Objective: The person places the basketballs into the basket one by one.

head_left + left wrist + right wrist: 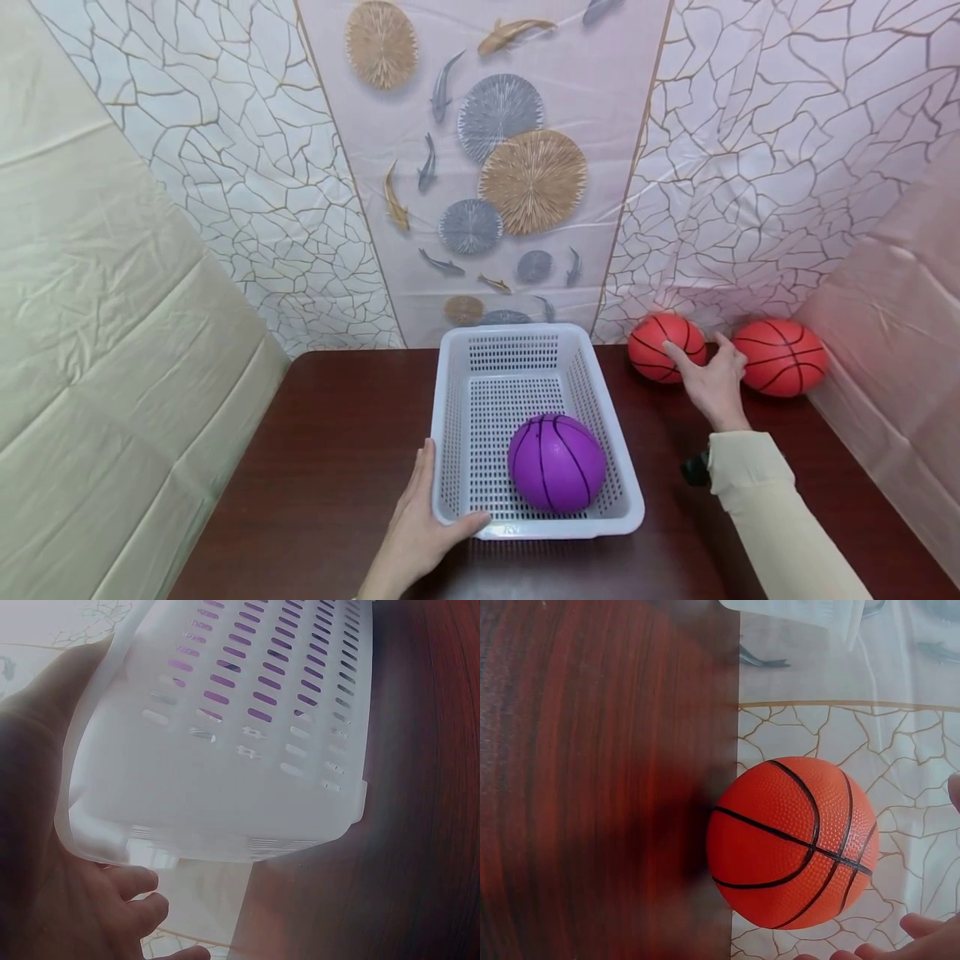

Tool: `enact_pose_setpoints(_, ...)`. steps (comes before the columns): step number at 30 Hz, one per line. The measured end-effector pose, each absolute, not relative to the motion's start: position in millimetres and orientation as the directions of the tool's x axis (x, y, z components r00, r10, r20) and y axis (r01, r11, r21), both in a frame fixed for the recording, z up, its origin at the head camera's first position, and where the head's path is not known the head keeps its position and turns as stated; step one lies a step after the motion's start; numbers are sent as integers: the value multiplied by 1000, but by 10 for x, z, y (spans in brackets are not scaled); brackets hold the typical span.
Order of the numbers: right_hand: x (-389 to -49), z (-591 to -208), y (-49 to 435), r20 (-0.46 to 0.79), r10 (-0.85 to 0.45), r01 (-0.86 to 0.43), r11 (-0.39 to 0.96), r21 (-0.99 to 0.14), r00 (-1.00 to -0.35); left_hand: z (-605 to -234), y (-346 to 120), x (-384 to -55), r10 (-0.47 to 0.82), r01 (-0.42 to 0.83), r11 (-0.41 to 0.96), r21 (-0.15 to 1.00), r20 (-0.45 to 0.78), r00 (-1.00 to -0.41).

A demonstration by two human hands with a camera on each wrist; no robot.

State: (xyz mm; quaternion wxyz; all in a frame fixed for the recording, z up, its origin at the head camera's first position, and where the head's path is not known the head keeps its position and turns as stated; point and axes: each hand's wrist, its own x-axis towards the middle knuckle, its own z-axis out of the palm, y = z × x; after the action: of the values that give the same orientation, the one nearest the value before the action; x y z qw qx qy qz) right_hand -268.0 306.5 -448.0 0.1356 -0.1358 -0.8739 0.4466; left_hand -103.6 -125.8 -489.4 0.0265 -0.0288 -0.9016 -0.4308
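While right hand [716,383] is hovering beside left red ball [793,844], thumb and fingers are standing wide apart, gripping nothing. Ball is resting on table [352,433], between basket [555,529] and other red ball [780,358]. Probably behaving light, springy; pebbled skin likely aiding grip, round shape inviting rolling; widest opposite sides suiting hold best. Left hand [420,525] is spanning basket's near-left corner, fingers fairly straight.

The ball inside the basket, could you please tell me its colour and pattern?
The ball is purple with thin black lines, best seen in the head view.
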Motion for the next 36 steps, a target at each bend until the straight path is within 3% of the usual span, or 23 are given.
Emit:
enact_pose_setpoints(16, -2891, -4682, 3123, 14, 379, 208, 538, -817, -925, -4903, -1267, -1011, 32, 73, 607, 791, 67, -997)
enact_pose_setpoints(36, -3050, -4740, 3134, 0, 362, 217, 561, -799, -932, -4900, -1274, -1033, 21, 82, 610, 788, 87, -996)
